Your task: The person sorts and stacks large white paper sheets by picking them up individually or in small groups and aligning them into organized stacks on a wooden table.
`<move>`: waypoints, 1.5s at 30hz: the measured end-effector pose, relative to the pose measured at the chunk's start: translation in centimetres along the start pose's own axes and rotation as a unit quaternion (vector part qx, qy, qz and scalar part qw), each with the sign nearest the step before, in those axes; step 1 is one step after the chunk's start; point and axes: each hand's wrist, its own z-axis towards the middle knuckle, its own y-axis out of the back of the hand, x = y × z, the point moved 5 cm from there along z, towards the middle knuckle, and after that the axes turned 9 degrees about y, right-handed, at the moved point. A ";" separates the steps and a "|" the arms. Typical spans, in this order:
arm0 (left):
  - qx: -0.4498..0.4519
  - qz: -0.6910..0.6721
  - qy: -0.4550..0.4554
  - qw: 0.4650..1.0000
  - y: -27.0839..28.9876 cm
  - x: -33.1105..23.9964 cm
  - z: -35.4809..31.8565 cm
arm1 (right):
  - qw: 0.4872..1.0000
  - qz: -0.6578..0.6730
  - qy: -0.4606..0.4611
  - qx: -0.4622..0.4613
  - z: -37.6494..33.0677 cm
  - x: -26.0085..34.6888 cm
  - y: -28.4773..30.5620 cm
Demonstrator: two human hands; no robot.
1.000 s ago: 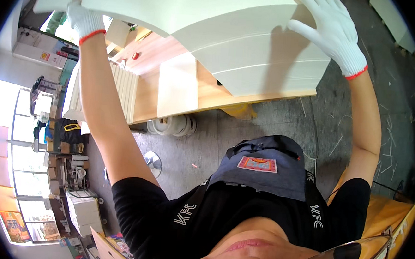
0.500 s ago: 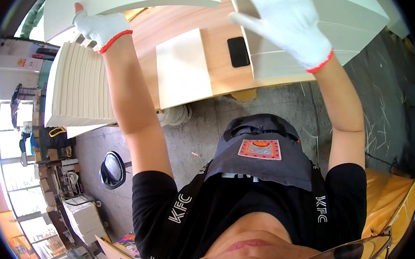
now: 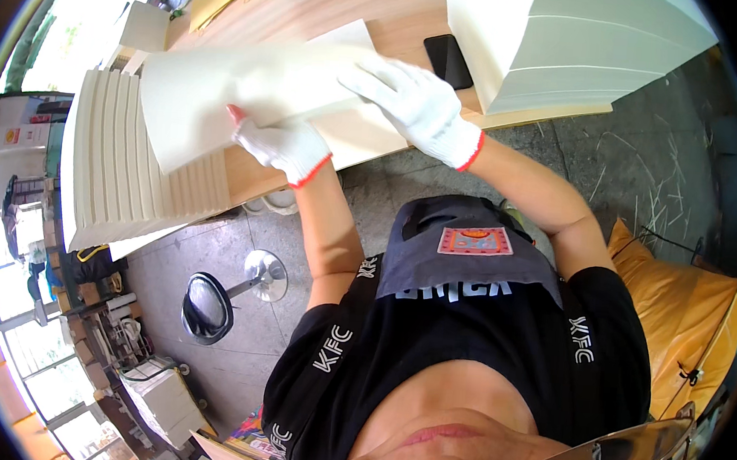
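Observation:
A large cream sheet of paper (image 3: pixel 199 90), its number of layers unclear, slants across the table in front of me. My left hand (image 3: pixel 284 149), in a white knit glove with a red cuff and an orange-red thumb tip, pinches its near edge, thumb on top. My right hand (image 3: pixel 411 105), gloved the same way, rests over the sheet's right end with its fingers stretched out; its thumb is hidden. Under the sheet lies a flat pale stack (image 3: pixel 367 132), partly covered. Left of my hands sits a thick pile of cream paper in layers (image 3: pixel 104 160).
A tall pale paper stack (image 3: pixel 585 66) stands at the right of the wooden table (image 3: pixel 316 0). Beside it lies a black phone (image 3: pixel 448 61). A round black stool (image 3: pixel 207 308) is on the grey floor at left, and an orange-yellow covered bundle (image 3: pixel 678 320) at right.
Both hands have come closer to me and toward each other; the right has left the tall stack. The sheet has moved nearer and now covers part of the flat stack.

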 end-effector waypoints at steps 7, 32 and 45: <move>0.221 0.292 -0.089 0.926 -2.2 -2.7 0.9 | 0.861 0.413 -0.293 -0.051 -1.8 -0.2 -7.5; 0.237 0.864 0.042 0.442 24.0 2.3 5.1 | 0.892 0.137 -0.162 0.399 -12.0 -1.3 -14.7; 0.220 0.835 0.035 0.504 26.3 1.8 4.7 | 0.861 0.132 -0.247 0.424 -12.4 -1.5 -13.1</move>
